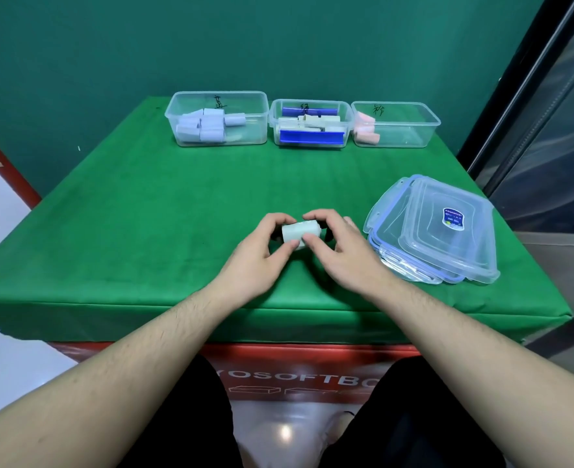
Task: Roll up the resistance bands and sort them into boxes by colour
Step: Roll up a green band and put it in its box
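Observation:
A pale green rolled band (298,232) sits between both hands near the table's front middle. My left hand (256,252) grips its left end with curled fingers and thumb. My right hand (337,246) pinches its right end. Three clear boxes stand in a row at the far edge. The left box (181,106) holds several pale blue rolls. The middle box (275,117) holds pale green rolls and dark blue pieces. The right box (424,119) holds a few pink rolls at its left side.
A stack of clear lids (437,231) with blue seals lies at the right, close to my right hand. The green cloth table (143,204) ends just below my wrists. A dark glass panel stands to the right.

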A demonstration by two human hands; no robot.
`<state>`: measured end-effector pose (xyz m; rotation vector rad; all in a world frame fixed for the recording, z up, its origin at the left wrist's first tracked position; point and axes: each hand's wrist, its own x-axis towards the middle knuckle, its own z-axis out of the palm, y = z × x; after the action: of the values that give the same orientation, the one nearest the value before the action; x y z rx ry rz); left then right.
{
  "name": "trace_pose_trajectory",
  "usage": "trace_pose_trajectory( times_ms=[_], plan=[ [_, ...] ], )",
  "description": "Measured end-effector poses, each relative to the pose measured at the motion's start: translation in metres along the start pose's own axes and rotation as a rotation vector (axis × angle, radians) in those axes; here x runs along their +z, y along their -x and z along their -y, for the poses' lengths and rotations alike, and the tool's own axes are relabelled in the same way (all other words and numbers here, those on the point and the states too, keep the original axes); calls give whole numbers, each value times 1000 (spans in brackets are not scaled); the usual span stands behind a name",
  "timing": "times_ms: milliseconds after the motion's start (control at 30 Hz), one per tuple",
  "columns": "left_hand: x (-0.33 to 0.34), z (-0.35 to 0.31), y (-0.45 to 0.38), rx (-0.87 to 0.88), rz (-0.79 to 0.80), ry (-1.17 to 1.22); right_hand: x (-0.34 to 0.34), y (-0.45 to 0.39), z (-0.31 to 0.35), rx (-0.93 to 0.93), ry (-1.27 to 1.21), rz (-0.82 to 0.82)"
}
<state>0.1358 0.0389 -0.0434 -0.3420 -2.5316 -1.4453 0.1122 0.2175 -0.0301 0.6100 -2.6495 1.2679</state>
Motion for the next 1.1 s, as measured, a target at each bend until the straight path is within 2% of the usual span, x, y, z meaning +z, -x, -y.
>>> trace_pose_trajectory(
  times_ms=[100,267,433,567,700,833,1000,1100],
  plan=[
    [-1,-12,2,-45,-13,166,1,3,9,29,-206,-5],
    [-6,-36,6,-194,-42,439,-3,4,22,68,-408,-13],
    [2,-54,6,-409,-158,683,-5,4,33,94,-485,-72],
    [8,-69,-2,-532,-187,847,-15,1,47,93,-525,-115],
    [9,-75,-20,-667,-207,946,-24,-7,54,80,-632,-78],
    [5,-74,-30,-694,-193,1021,-28,-10,50,25,-552,-21],
    [1,-71,-50,-771,-139,1016,-33,-30,42,-121,-231,-97],
    [0,-67,-64,-798,-78,1012,-34,-45,41,-92,-265,-33]
  ],
)
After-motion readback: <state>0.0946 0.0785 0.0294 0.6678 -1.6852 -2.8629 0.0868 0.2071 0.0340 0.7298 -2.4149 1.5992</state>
